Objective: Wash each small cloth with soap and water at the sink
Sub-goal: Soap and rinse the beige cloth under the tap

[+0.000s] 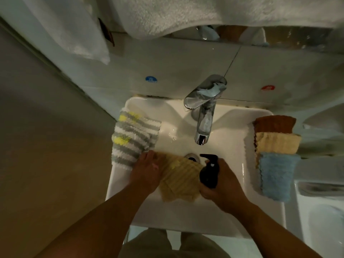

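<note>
Two bare hands work in a white sink (234, 146), seen from above. The left hand (147, 172) lies flat on the left end of a yellow cloth (178, 179), which is spread in the basin just in front of the drain (191, 157). The right hand (223, 185) is wrapped around a black soap bottle (209, 174), held at the cloth's right edge with its pump nozzle pointing left, near the drain. The hands are apart, with the cloth between them. A chrome tap (203, 116) stands at the back of the sink, its spout over the basin. A grey, white and yellow striped cloth (132, 136) hangs over the left rim, just beside the left hand. On the right rim three cloths lie in a row, each overlapping the next: brown (274, 123) at the back, cream (277, 143) in the middle, blue (275, 175) at the front. A white towel (176, 13) hangs across the top of the view.
</note>
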The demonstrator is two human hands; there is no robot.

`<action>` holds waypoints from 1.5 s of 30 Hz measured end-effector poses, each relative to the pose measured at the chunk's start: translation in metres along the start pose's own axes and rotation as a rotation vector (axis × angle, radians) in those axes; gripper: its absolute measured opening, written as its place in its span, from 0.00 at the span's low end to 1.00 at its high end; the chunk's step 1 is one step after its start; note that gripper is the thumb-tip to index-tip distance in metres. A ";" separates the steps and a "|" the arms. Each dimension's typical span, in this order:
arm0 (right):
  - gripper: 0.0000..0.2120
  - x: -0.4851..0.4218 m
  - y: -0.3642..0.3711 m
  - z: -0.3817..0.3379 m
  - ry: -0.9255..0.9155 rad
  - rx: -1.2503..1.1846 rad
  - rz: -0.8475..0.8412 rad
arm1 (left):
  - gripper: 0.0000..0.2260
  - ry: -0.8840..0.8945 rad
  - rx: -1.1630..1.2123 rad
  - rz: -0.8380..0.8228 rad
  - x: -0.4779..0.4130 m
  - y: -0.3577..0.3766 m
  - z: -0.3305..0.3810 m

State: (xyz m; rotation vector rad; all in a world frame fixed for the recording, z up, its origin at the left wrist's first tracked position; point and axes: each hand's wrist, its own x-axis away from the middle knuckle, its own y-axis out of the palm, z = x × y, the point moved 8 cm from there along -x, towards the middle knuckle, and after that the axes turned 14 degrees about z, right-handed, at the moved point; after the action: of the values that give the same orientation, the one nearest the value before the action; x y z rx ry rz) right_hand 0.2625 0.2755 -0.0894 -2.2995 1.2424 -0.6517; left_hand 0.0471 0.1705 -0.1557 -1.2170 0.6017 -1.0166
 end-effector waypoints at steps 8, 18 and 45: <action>0.57 0.002 0.049 -0.001 -0.077 0.165 -0.255 | 0.28 0.047 -0.173 -0.076 -0.002 0.006 0.000; 0.55 -0.010 0.064 -0.003 -0.143 0.344 -0.333 | 0.26 0.015 -0.114 -0.063 -0.002 0.011 -0.007; 0.50 -0.016 0.086 0.016 -0.247 0.197 -0.362 | 0.21 0.019 -0.057 -0.015 -0.003 0.007 -0.008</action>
State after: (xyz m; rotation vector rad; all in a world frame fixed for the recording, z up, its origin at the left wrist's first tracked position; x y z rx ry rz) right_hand 0.2093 0.2487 -0.1549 -2.3678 0.6276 -0.5575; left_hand 0.0410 0.1698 -0.1650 -1.2650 0.6403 -1.0306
